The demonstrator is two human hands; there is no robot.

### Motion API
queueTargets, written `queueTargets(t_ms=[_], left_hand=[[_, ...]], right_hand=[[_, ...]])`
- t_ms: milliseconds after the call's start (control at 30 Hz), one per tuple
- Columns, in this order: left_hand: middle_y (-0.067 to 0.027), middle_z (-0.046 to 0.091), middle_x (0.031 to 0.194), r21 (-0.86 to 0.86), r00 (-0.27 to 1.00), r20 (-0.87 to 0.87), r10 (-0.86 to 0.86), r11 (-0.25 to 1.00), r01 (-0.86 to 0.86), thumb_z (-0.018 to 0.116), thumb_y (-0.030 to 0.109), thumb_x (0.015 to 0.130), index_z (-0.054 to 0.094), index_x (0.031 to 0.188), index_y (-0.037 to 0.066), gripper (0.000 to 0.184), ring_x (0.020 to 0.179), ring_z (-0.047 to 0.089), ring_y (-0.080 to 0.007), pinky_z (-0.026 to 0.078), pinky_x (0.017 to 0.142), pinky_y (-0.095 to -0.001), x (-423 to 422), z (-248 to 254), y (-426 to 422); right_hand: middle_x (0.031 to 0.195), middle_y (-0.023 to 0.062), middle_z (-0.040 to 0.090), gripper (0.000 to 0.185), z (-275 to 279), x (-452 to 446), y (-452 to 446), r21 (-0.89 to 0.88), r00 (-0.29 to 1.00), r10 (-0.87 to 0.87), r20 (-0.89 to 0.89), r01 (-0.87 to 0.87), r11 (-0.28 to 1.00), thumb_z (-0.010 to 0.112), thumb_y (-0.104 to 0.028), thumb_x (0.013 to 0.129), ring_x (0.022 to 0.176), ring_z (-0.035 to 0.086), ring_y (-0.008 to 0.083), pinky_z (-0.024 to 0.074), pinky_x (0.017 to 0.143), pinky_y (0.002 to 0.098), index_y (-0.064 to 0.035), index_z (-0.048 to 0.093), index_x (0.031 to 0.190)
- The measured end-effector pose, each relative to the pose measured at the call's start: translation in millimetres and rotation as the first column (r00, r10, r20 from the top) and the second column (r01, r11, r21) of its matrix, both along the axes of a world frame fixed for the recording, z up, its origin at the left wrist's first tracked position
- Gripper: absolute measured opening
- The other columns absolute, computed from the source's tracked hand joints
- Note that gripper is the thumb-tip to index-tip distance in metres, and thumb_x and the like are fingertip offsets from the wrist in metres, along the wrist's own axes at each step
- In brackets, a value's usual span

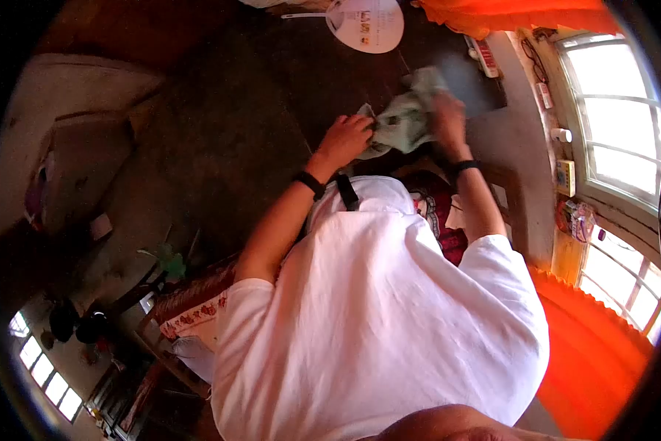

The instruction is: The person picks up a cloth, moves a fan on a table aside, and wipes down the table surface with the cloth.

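A crumpled pale green cloth with darker patches is stretched between my two hands, in front of my white shirt. My left hand has its fingers curled on the cloth's left end. At the cloth's right side, my right hand grips it, slightly blurred by motion. Each wrist wears a black band. Behind the cloth lies a dark surface.
A white hand fan lies at the top. Right of it is a red and white box. Small items, including a yellow box, line the sill by the window. Orange curtains hang at right.
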State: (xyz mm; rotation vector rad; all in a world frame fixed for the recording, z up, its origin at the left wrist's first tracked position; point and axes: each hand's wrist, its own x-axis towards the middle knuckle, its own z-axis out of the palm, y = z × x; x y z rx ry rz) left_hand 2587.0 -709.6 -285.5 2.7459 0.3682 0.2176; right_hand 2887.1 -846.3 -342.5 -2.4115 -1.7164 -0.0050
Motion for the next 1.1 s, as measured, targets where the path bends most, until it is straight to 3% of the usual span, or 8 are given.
queueTargets(t_ms=[100, 167, 300, 367, 533, 800, 1033, 1100], left_hand=[[-0.0051, 0.061, 0.116, -0.058, 1.0, -0.023, -0.013, 0.998, 0.011, 0.061, 0.02, 0.088, 0.068, 0.098, 0.009, 0.017, 0.116, 0.053, -0.0246, 0.041, 0.095, -0.0409, -15.7, -3.1, 4.0], [-0.0048, 0.064, 0.102, 0.0, 0.984, -0.135, 0.119, 0.993, -0.12, 0.063, 0.028, 0.088, 0.068, 0.091, 0.01, 0.019, 0.104, 0.058, -0.0242, 0.045, 0.088, -0.0412, -31.3, -1.5, 11.2], [-0.0094, 0.061, 0.108, -0.118, 0.919, -0.194, 0.342, 0.922, -0.368, 0.062, 0.023, 0.088, 0.065, 0.095, 0.007, 0.018, 0.107, 0.057, -0.0289, 0.045, 0.091, -0.0457, -69.3, 0.4, 23.4], [-0.0153, 0.055, 0.126, -0.193, 0.807, 0.226, 0.546, 0.837, -0.512, 0.061, 0.02, 0.087, 0.06, 0.115, 0.005, 0.031, 0.121, 0.051, -0.0341, 0.043, 0.1, -0.0484, -91.0, -2.3, 20.1], [-0.0143, 0.04, 0.148, -0.136, 0.959, 0.025, 0.283, 0.951, -0.277, 0.06, 0.016, 0.088, 0.044, 0.141, 0.01, 0.056, 0.138, 0.037, -0.0346, 0.035, 0.11, -0.0501, -94.0, -12.0, 3.2], [-0.0131, 0.043, 0.148, -0.117, 0.949, -0.132, 0.287, 0.946, -0.302, 0.051, 0.003, 0.086, 0.043, 0.145, 0.011, 0.06, 0.139, 0.038, -0.0328, 0.034, 0.112, -0.0478, -22.2, -0.8, -12.8], [-0.0112, 0.062, 0.124, -0.335, 0.918, -0.125, 0.375, 0.855, -0.395, 0.048, 0.001, 0.083, 0.065, 0.12, 0.005, 0.041, 0.114, 0.057, -0.0279, 0.046, 0.099, -0.0394, -70.4, -28.0, 5.1], [-0.0062, 0.062, 0.124, -0.899, 0.575, -0.189, 0.796, 0.096, -0.428, 0.045, 0.008, 0.093, 0.064, 0.122, 0.005, 0.035, 0.111, 0.058, -0.0227, 0.048, 0.094, -0.0376, -103.0, -45.9, 17.6]], right_hand=[[0.11, 0.0156, 0.057, 0.033, 36.2, 33.1, -15.5, 0.329, 0.974, -0.15, 0.169, 0.088, 0.94, 0.057, -0.004, 0.079, 0.108, 0.055, 0.0373, 0.0434, 0.087, 0.0503, -0.0062, 0.056, 0.112], [0.124, 0.0179, 0.053, 0.04, 20.2, 38.5, -7.4, 0.023, 0.975, -0.2, 0.101, 0.199, 0.98, 0.061, -0.008, 0.079, 0.109, 0.053, 0.0362, 0.042, 0.09, 0.0493, -0.0051, 0.053, 0.119], [0.11, 0.0202, 0.054, 0.035, 21.1, -49.9, 36.0, 0.176, 0.992, -0.107, 0.063, 0.095, 0.98, 0.065, -0.016, 0.078, 0.093, 0.054, 0.0391, 0.0429, 0.08, 0.0507, -0.0024, 0.055, 0.109], [0.13, 0.025, 0.05, 0.048, 13.7, -110.0, 41.9, 0.235, 0.982, 0.188, -0.018, -0.178, 0.955, 0.066, -0.016, 0.078, 0.116, 0.05, 0.0398, 0.0403, 0.096, 0.0514, -0.0028, 0.053, 0.122], [0.143, 0.0202, 0.045, 0.05, 27.2, -105.2, 52.3, 0.077, 0.774, 0.604, -0.19, -0.601, 0.795, 0.064, -0.017, 0.083, 0.131, 0.043, 0.0387, 0.0328, 0.111, 0.0521, -0.0063, 0.053, 0.13], [0.12, 0.0154, 0.061, 0.035, 18.0, 43.3, 33.9, 0.247, 0.987, -0.161, -0.014, 0.16, 0.956, 0.059, -0.001, 0.085, 0.117, 0.054, 0.0382, 0.0422, 0.092, 0.0492, -0.0054, 0.057, 0.12], [0.139, 0.0155, 0.05, 0.047, -1.3, -2.7, 45.7, 0.146, 0.976, -0.216, 0.037, 0.209, 0.967, 0.056, -0.012, 0.089, 0.132, 0.043, 0.0347, 0.0362, 0.104, 0.0494, -0.0057, 0.048, 0.135], [0.153, 0.0121, 0.037, 0.058, 1.6, -44.3, 51.9, 0.13, 1.0, 0.017, 0.005, -0.017, 0.991, 0.057, -0.03, 0.093, 0.143, 0.031, 0.0325, 0.0291, 0.11, 0.0529, -0.0107, 0.04, 0.146]])
